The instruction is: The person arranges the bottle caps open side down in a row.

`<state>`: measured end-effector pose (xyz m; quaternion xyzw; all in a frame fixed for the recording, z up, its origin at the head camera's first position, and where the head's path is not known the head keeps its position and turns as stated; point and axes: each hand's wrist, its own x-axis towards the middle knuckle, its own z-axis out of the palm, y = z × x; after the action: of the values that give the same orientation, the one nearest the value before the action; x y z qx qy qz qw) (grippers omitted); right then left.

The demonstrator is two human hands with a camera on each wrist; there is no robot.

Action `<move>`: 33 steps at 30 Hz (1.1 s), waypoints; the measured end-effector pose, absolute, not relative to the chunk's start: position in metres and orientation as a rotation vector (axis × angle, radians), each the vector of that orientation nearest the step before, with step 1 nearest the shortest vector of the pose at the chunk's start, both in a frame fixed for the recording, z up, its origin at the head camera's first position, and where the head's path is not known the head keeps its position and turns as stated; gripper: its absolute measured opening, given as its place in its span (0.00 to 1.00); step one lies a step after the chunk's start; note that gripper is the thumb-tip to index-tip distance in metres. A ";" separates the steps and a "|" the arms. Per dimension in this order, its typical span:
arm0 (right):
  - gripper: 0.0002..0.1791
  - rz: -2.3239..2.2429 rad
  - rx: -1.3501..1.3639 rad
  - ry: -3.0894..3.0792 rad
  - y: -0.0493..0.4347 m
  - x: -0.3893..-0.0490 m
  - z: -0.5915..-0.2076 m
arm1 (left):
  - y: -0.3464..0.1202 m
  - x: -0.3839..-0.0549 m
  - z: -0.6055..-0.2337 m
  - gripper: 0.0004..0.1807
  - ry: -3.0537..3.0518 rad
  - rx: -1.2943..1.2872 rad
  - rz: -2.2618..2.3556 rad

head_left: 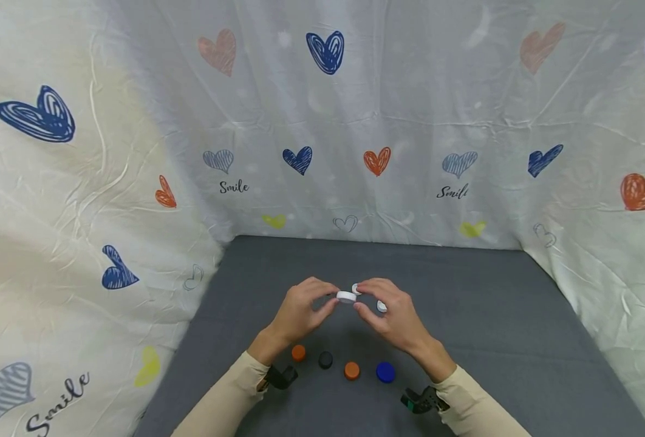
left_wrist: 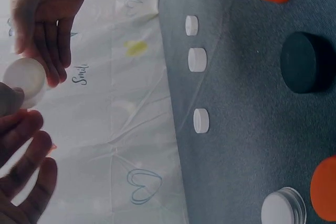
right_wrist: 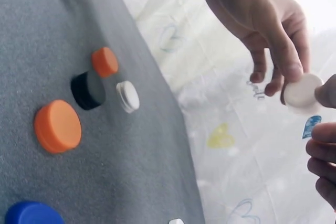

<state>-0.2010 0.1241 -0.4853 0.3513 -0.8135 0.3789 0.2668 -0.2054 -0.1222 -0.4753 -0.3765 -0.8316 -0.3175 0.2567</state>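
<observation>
Between my two hands is a white bottle cap [head_left: 347,297], raised above the table. My left hand [head_left: 300,308] pinches it from the left with thumb and fingers. From the other side my right hand [head_left: 396,315] pinches its right edge, and in the right wrist view its thumb overlaps the white cap's round face [right_wrist: 302,92]. Nearer me on the cloth lie an orange cap [head_left: 298,353], a black cap [head_left: 325,360], a second orange cap [head_left: 352,371] and a blue cap [head_left: 385,372].
Several other white caps [left_wrist: 197,60] lie on the grey cloth [head_left: 464,303], some farther back, partly hidden behind my right hand in the head view. One white cap [right_wrist: 128,96] lies beside the black one. A curtain printed with hearts [head_left: 377,91] encloses the table.
</observation>
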 end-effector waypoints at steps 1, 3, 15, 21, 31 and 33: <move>0.19 1.013 0.951 -2.190 0.125 -0.201 -0.485 | -0.123 -0.205 -0.476 0.11 -2.276 -1.003 -0.896; 0.20 0.985 0.959 -2.187 0.126 -0.202 -0.484 | -0.123 -0.205 -0.476 0.10 -2.310 -0.970 -0.965; 0.33 0.743 1.147 -2.063 0.119 -0.202 -0.485 | -0.125 -0.203 -0.479 0.07 -2.505 -0.838 -1.351; 0.31 0.711 1.170 -2.080 0.117 -0.203 -0.488 | -0.125 -0.202 -0.476 0.07 -2.608 -0.827 -1.387; 0.26 0.785 1.128 -2.107 0.120 -0.201 -0.489 | -0.127 -0.201 -0.474 0.19 -2.480 -0.946 -1.069; 0.26 0.797 1.114 -2.127 0.120 -0.201 -0.489 | -0.126 -0.202 -0.475 0.21 -2.453 -0.983 -0.970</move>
<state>-0.2008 0.1197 -0.4892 0.4200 -0.8017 0.3006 0.3009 -0.2021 -0.1262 -0.4752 -0.3447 -0.8597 -0.3400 0.1625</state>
